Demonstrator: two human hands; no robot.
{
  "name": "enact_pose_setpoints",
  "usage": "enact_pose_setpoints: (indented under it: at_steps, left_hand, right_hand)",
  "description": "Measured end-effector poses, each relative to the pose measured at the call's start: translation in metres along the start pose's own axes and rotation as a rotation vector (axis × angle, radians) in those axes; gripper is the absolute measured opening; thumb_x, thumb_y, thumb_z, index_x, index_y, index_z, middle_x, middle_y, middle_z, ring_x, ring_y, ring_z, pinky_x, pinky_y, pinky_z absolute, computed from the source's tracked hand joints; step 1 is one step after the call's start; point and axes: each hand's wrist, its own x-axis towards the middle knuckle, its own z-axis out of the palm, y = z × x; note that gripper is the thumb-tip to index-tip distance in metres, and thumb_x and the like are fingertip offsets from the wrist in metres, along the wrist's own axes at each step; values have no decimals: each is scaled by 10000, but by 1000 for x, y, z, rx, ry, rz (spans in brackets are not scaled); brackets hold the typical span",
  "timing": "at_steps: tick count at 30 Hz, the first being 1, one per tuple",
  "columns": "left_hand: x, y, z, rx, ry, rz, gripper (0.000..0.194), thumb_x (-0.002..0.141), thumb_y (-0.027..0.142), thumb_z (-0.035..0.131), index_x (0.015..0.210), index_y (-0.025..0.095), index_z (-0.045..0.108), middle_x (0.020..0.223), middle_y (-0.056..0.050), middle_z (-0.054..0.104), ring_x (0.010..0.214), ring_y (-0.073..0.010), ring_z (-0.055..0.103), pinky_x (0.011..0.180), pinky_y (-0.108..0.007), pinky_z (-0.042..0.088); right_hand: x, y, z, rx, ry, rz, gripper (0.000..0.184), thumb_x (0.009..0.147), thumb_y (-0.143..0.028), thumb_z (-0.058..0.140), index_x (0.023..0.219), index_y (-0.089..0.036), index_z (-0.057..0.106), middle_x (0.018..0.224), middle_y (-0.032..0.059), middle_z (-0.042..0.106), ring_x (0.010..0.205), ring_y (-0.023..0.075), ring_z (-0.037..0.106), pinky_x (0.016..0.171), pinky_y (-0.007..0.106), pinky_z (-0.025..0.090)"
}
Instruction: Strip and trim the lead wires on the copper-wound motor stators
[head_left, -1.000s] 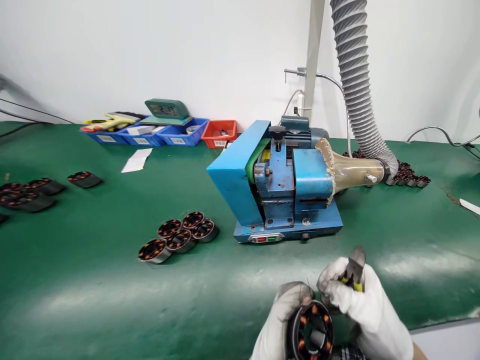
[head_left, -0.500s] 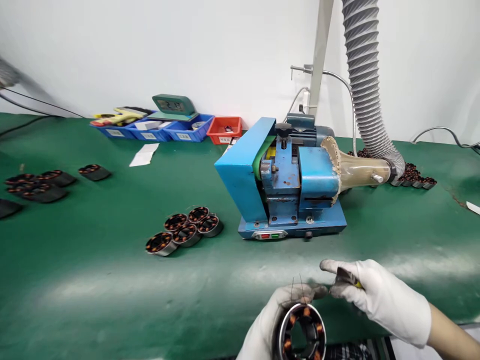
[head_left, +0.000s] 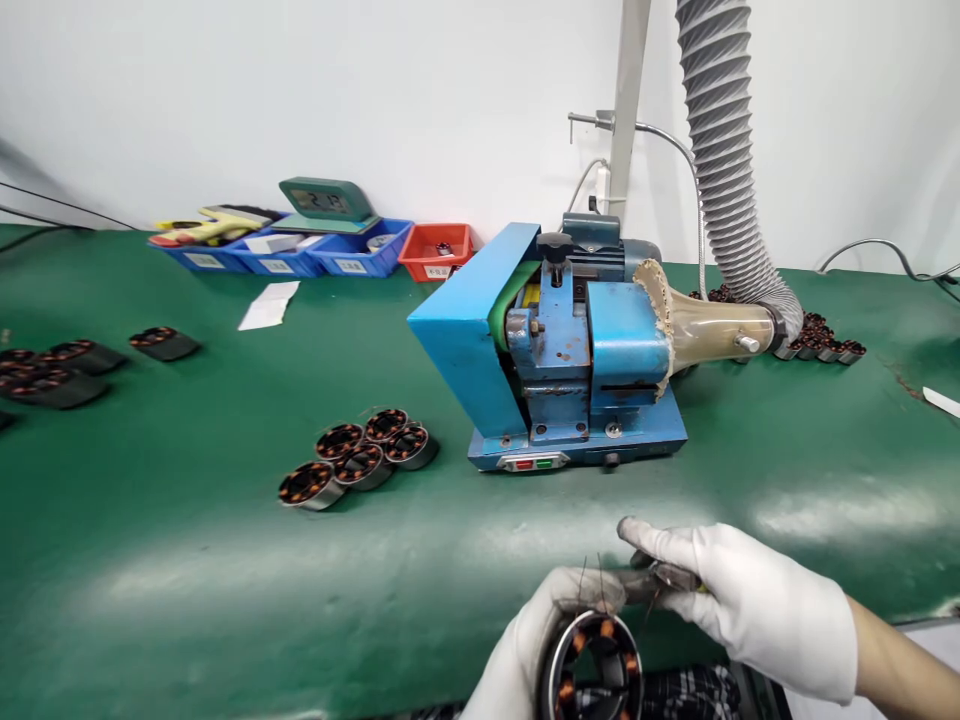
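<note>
My left hand (head_left: 525, 632), in a white glove with dirty fingertips, is closed around a motor stator (head_left: 553, 672) at the bottom of the view. The stator is a metal ring with copper windings inside, and thin wire ends (head_left: 600, 582) stick up from its top. My right hand (head_left: 754, 600), also gloved, is closed on a small metal hand tool (head_left: 673, 577) with a bit of yellow on it; its exact kind is partly hidden by the fingers. The tool and right fingertips are close beside my left fingertips, above the stator.
A blue belt machine (head_left: 559, 370) stands behind my hands, joined to a grey hose (head_left: 720, 150). Several stators (head_left: 360, 465) lie left of it, with more farther left (head_left: 163, 343) and right (head_left: 829, 345). Blue bins (head_left: 349, 266), a red bin (head_left: 437, 268) and a clock (head_left: 326, 200) line the back.
My right hand has moved slightly left with the tool, closer to my left fingertips. The stator stays in my left hand. The whole view has shifted a little.
</note>
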Motion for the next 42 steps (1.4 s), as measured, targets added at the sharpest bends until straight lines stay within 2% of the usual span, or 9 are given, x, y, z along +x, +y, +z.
enact_pose_setpoints:
  at_steps: [4, 8, 14, 19, 24, 27, 32, 37, 42]
  left_hand:
    - [0, -8, -5, -77, 5, -87, 167, 667, 355, 687, 641, 191, 701, 703, -33, 699, 881, -281, 656, 810, -394, 503]
    - [-6, -16, -11, -128, 100, -11, 238, 737, 426, 605, 766, 223, 725, 875, -24, 720, 963, -280, 643, 819, -393, 504]
    - [10, -5, -10, -14, -121, -164, 140, 663, 324, 675, 662, 189, 711, 654, -54, 698, 913, -323, 659, 820, -447, 504]
    - [9, 3, 0, 14, -69, -47, 140, 697, 317, 662, 753, 201, 716, 876, -28, 726, 1037, -304, 620, 984, -445, 376]
    - [13, -17, 0, -72, -1, -127, 281, 751, 365, 614, 956, 182, 675, 741, -49, 706, 803, -259, 683, 783, -405, 511]
    - [18, -37, 0, -162, 78, -154, 353, 760, 403, 605, 1048, 199, 626, 803, -52, 700, 767, -229, 678, 685, -335, 532]
    - [27, -45, 10, -162, 77, -41, 358, 701, 370, 693, 1015, 211, 625, 1020, -60, 679, 1014, -250, 622, 857, -346, 503]
    - [18, -17, 21, -97, 2, -9, 334, 777, 411, 626, 987, 154, 663, 998, -97, 682, 1005, -275, 628, 888, -396, 486]
    - [13, 2, 26, 6, -17, 114, 225, 756, 385, 662, 789, 170, 718, 944, -59, 708, 943, -208, 633, 869, -269, 472]
  right_hand:
    - [-1, -5, -5, 13, 9, -24, 321, 907, -389, 442, 1083, -188, 619, 829, 64, 654, 720, 192, 581, 627, 261, 430]
    - [0, -14, -11, 81, -89, 95, 271, 896, -401, 479, 781, -197, 614, 652, -12, 562, 579, 123, 496, 523, 217, 337]
    - [-2, -14, -8, -26, -45, 181, 435, 886, -507, 431, 607, -184, 514, 513, -35, 423, 470, 106, 370, 465, 239, 246]
    - [-30, 50, -8, -205, 144, 598, 371, 920, -399, 336, 965, -173, 627, 881, 86, 677, 795, 221, 637, 673, 284, 458]
    - [-60, 119, -1, -599, 259, 944, 467, 886, -431, 411, 1156, -77, 549, 1069, 245, 598, 875, 372, 617, 744, 488, 466]
    - [-58, 99, 18, -556, 431, 776, 499, 840, -458, 503, 1203, -118, 527, 1197, 225, 556, 1025, 400, 564, 832, 553, 447]
    - [-29, 18, 74, 206, 601, 147, 538, 816, -323, 597, 1328, -242, 452, 1302, 91, 539, 1160, 284, 537, 965, 418, 466]
    - [-5, -2, 104, 345, 853, -6, 569, 796, -370, 643, 1310, -215, 455, 1229, 123, 587, 1100, 287, 581, 907, 398, 513]
    - [-4, 0, 105, 124, 992, -56, 381, 817, -340, 608, 1183, -239, 582, 1136, 103, 636, 1045, 285, 612, 833, 370, 542]
